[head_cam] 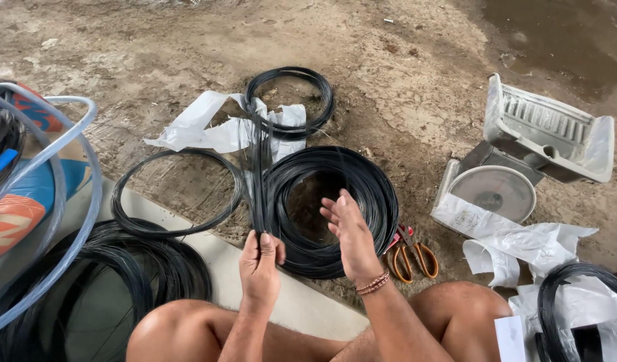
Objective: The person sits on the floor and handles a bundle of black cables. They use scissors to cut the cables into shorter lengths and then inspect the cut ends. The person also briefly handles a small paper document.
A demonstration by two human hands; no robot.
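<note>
A thin bundle of black wire strands (258,181) rose from the left hand (259,265), pinched in its fist; its far end blurred into white plastic sheeting (214,131). The right hand (348,231) hovered spread, empty, over a thick glossy wire coil (372,194) on the dirt floor (402,100). Orange-handled scissors (412,258) lay partly hidden behind that wrist.

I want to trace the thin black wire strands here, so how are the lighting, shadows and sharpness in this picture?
Head view: soft, even daylight with only faint shadows; no glare on the large black wire coil; left hand and right hand are sharp, without motion blur; the clear tubing bows near the left edge, perhaps from lens distortion; the wet ground at top right is darker.
</note>
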